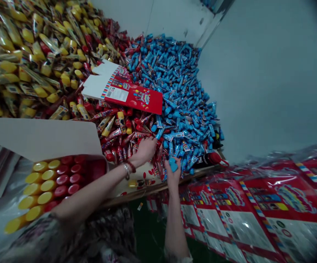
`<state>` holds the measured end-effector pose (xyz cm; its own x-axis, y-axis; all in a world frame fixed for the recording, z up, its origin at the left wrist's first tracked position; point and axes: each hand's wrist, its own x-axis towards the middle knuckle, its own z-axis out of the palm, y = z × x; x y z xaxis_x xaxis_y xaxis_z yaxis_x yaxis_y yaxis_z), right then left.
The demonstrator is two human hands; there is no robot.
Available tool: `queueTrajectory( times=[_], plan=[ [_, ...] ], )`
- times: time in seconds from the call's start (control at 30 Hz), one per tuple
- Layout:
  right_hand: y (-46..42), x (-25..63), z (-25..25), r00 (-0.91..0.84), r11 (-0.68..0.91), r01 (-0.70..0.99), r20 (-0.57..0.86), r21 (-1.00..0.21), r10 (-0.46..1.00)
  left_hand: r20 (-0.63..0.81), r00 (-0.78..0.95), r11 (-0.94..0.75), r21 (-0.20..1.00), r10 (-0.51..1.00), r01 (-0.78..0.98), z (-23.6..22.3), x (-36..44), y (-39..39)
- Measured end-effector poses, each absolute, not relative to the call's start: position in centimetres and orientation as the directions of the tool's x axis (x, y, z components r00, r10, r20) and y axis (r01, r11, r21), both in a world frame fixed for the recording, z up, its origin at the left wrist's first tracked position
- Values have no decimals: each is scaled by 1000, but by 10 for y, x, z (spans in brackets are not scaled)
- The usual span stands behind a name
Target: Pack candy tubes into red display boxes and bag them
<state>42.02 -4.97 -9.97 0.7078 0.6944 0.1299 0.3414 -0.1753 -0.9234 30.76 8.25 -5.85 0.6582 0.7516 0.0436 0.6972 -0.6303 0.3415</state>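
1. Reaching into a heap of red-wrapped tubes (127, 140), the left hand (146, 150) rested on them, though I could not tell whether it gripped anything
2. The right hand (172, 173) was closed around a blue tube (173, 165), just below the heap's edge
3. Near the hands lay a pile of blue packets (177, 98), a flat red carton (128, 87) and an open box of yellow- and red-capped tubes (55, 182)
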Motion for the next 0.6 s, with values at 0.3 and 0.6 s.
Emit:
queueTrajectory(
  times=[0.3, 0.6],
  plan=[
    [-10, 512, -51, 804, -266, 431, 233, -863, 548, 110, 780, -767, 314, 615, 560, -73, 359, 117],
    [62, 551, -37, 717, -442, 524, 97, -728, 691, 85, 647, -607, 456, 757, 650, -58, 346, 112]
  ],
)
